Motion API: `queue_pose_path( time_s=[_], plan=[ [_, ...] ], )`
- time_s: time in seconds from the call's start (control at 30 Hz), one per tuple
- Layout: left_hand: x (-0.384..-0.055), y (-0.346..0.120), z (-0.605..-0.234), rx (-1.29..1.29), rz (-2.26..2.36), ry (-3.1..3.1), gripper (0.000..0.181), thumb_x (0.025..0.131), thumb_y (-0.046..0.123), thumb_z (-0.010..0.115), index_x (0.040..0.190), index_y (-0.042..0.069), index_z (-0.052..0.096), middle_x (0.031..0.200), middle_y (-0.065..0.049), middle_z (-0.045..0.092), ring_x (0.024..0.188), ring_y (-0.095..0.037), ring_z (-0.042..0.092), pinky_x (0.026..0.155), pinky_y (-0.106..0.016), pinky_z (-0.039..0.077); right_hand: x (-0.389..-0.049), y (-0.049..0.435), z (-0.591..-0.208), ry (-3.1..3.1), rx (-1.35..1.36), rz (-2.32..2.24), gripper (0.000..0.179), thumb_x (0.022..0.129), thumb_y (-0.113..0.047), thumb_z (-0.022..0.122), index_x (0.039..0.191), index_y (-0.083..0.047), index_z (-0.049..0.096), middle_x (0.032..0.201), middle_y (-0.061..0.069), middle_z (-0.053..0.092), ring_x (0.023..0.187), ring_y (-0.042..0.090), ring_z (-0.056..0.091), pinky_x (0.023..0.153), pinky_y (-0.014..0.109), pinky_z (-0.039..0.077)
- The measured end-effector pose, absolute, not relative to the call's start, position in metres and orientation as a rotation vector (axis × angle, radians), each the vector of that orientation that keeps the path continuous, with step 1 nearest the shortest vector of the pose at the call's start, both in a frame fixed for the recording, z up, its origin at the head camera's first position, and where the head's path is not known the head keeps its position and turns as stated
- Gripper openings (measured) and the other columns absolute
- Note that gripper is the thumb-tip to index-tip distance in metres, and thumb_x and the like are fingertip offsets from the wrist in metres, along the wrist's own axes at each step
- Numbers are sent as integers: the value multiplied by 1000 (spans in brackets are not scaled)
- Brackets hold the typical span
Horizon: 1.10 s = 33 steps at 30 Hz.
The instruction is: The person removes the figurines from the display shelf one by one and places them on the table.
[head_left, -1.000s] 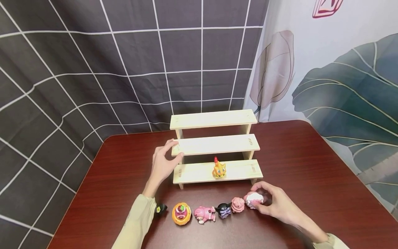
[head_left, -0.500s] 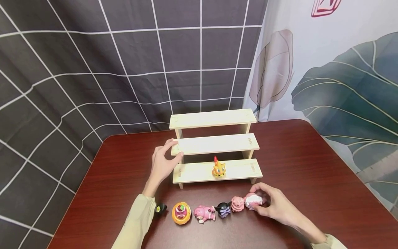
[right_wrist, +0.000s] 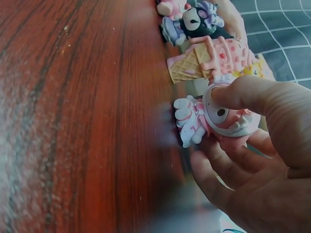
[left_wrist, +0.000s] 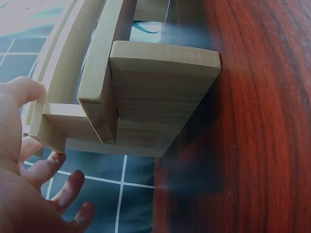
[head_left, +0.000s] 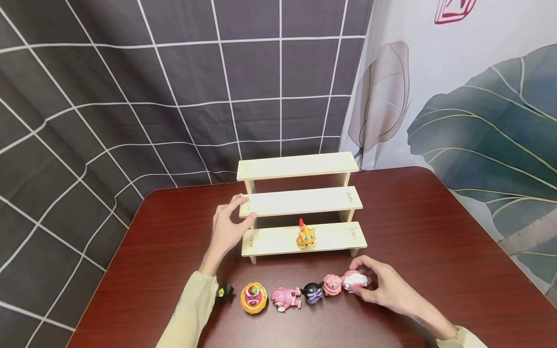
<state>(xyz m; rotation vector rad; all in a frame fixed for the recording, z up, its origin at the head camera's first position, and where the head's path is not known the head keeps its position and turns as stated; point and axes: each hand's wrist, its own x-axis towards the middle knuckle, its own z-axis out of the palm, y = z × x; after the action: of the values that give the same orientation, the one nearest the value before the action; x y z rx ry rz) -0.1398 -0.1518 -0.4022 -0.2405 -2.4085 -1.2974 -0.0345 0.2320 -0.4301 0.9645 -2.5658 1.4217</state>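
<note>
In the head view, my left hand (head_left: 228, 228) grips the left end of the middle step of a three-tier wooden display shelf (head_left: 300, 201). The left wrist view shows the thumb and fingers (left_wrist: 41, 167) around that board's end. My right hand (head_left: 389, 289) holds a small pink-and-white figurine (right_wrist: 228, 116) between thumb and fingers, with its white feet close to the table. Beside it stands a pink ice-cream-cone figurine (right_wrist: 209, 58). An orange cat-like figurine (head_left: 306, 237) with a red tip on top sits mid-way along the lowest step.
Leftward along the row come a black-and-purple figurine (head_left: 313, 293), a pink figurine (head_left: 286, 298) lying flat and an orange round toy (head_left: 254, 298) with a strawberry. A black piece (head_left: 225, 291) is partly behind the left sleeve. Behind the reddish-brown table (head_left: 174, 241) hangs a grid-patterned curtain (head_left: 252, 72).
The right hand and the figurine have shifted very slightly; both hands keep their holds. The shelf and the other toys stay as they were.
</note>
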Motion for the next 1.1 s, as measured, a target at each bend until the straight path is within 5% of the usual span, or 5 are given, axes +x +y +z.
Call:
queue_pose_path(
  time_s=[0.77,1.1],
  plan=[
    [-139,-152,-402,-234,-1297,-2415,42,84,26,80,124,17,71,140,-6,59,107,-28,49,86,-48,38,-42,242,-412,-2629,987,1413,50,73,-6,88,113,-1,58,98,3,65,84,12,64,67,29,54],
    [-140,-152,-402,-242,-1297,-2409,42,84,26,80,124,16,72,140,-6,59,106,-29,50,85,-48,37,-53,236,-392,-2555,874,1356,35,76,5,80,105,-6,62,91,5,68,76,12,64,64,27,52]
  ],
)
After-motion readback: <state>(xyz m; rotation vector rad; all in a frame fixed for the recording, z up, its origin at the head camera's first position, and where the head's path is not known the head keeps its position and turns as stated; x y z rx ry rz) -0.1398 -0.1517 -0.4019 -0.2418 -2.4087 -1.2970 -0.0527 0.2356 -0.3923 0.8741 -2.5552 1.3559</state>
